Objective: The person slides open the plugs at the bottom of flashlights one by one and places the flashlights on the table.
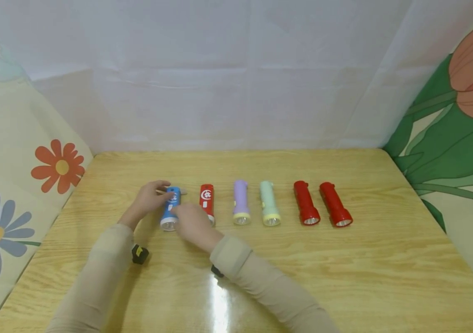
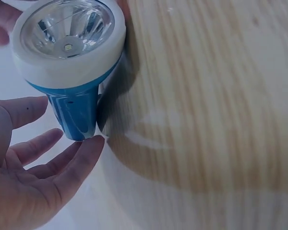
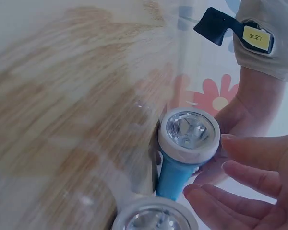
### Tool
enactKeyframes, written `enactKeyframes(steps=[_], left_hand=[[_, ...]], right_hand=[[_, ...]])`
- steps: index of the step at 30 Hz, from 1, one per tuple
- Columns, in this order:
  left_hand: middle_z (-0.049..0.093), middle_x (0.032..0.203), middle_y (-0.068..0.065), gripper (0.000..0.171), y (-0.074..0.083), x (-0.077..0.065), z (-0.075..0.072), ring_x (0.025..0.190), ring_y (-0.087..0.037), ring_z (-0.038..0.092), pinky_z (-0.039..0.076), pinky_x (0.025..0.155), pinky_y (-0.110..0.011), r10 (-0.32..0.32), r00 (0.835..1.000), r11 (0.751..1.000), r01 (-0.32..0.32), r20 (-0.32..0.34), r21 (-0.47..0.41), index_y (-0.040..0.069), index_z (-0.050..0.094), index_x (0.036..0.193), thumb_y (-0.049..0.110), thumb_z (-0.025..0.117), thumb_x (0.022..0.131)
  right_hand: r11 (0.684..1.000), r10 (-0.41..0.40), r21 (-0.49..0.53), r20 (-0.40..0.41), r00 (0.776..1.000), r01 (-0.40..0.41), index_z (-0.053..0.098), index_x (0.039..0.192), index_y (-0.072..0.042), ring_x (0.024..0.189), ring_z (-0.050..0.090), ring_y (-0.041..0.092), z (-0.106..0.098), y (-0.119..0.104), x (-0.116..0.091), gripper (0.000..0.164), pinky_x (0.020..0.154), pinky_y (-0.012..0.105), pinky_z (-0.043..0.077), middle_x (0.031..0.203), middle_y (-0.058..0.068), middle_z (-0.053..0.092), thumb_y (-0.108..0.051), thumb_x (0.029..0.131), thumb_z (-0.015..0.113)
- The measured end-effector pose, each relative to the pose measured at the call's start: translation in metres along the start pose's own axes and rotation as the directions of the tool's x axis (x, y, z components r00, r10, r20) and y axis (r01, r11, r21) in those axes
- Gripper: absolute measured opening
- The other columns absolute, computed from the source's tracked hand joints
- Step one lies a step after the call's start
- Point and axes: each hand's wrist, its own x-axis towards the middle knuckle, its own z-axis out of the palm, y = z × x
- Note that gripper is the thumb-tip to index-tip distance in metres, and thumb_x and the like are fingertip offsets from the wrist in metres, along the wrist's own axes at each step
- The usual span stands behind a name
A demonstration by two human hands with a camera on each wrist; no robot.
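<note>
A blue flashlight [image 1: 167, 213] with a white head lies at the left of a row, lens toward the near edge. My left hand [image 1: 149, 199] is at its tail end, with spread thumb and fingers beside the body in the left wrist view. From the other side my right hand [image 1: 196, 226] reaches over toward the same flashlight, fingers extended near its white head [image 3: 189, 136]. A red flashlight [image 1: 206, 196] with a white emblem lies just right of it, its lens end partly hidden by my right hand.
Farther right on the wooden table [image 1: 369, 273] lie a purple flashlight [image 1: 241, 196], a mint green flashlight [image 1: 267, 196] and two plain red flashlights [image 1: 304, 199]. A white cloth [image 1: 236, 92] hangs behind the table, with flower-patterned cloths at both sides.
</note>
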Motion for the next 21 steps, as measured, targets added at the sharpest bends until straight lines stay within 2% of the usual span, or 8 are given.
enactKeyframes(steps=[5, 7, 10, 14, 18, 21], left_hand=[[0.046, 0.123, -0.030, 0.044, 0.004, -0.004, -0.003, 0.110, -0.044, 0.047, 0.043, 0.087, -0.051, -0.008, 0.999, 1.000, 0.007, -0.044, -0.015, -0.005, 0.044, 0.127, 0.017, 0.054, 0.091], [0.045, 0.125, -0.030, 0.043, 0.006, -0.006, -0.004, 0.113, -0.044, 0.044, 0.040, 0.090, -0.054, -0.013, 0.998, 1.000, 0.012, -0.066, -0.028, -0.004, 0.044, 0.127, 0.017, 0.054, 0.091], [0.044, 0.127, -0.028, 0.043, 0.010, -0.008, -0.007, 0.117, -0.044, 0.039, 0.036, 0.092, -0.056, -0.005, 0.995, 0.999, 0.002, -0.099, -0.033, -0.003, 0.045, 0.127, 0.018, 0.053, 0.091], [0.048, 0.124, -0.026, 0.039, 0.015, -0.012, -0.009, 0.115, -0.041, 0.042, 0.040, 0.090, -0.053, 0.054, 0.985, 0.997, -0.061, -0.163, -0.036, -0.005, 0.047, 0.124, 0.016, 0.053, 0.091], [0.056, 0.112, -0.023, 0.033, 0.020, -0.017, -0.007, 0.103, -0.035, 0.051, 0.045, 0.083, -0.046, 0.109, 0.966, 0.992, -0.120, -0.234, -0.033, -0.006, 0.053, 0.118, 0.013, 0.055, 0.090], [0.059, 0.106, -0.021, 0.029, 0.024, -0.021, -0.005, 0.096, -0.031, 0.054, 0.046, 0.079, -0.043, 0.133, 0.957, 0.989, -0.147, -0.259, -0.033, -0.005, 0.055, 0.115, 0.011, 0.055, 0.090]], right_hand=[[1.000, -0.014, 0.025, 0.009, 1.000, 0.014, 0.066, 0.099, -0.013, 0.078, 0.058, 0.012, -0.008, 0.006, -0.007, 0.020, 0.064, 0.021, 0.046, 0.087, -0.002, 0.064, -0.011, 0.079, 0.066], [0.999, -0.035, 0.005, 0.004, 0.999, 0.035, 0.065, 0.098, -0.013, 0.077, 0.058, 0.012, -0.011, 0.008, -0.009, 0.018, 0.064, 0.021, 0.046, 0.085, -0.001, 0.064, -0.012, 0.080, 0.065], [0.998, -0.061, 0.024, -0.021, 0.998, 0.061, 0.064, 0.104, -0.012, 0.086, 0.059, 0.015, -0.015, 0.013, -0.013, 0.023, 0.073, 0.025, 0.048, 0.094, 0.001, 0.065, -0.015, 0.081, 0.066], [0.989, -0.076, 0.122, -0.035, 0.997, 0.080, 0.058, 0.119, -0.011, 0.107, 0.055, 0.019, -0.019, 0.022, -0.022, 0.041, 0.090, 0.030, 0.044, 0.117, 0.004, 0.060, -0.015, 0.080, 0.068], [0.990, -0.051, 0.134, -0.027, 0.998, 0.054, 0.055, 0.124, -0.011, 0.113, 0.051, 0.020, -0.025, 0.032, -0.031, 0.045, 0.094, 0.031, 0.041, 0.124, 0.004, 0.056, -0.018, 0.081, 0.068], [0.988, -0.007, 0.156, -0.023, 1.000, 0.011, 0.055, 0.124, -0.011, 0.113, 0.051, 0.019, -0.031, 0.039, -0.039, 0.045, 0.093, 0.032, 0.042, 0.123, 0.004, 0.056, -0.021, 0.082, 0.068]])
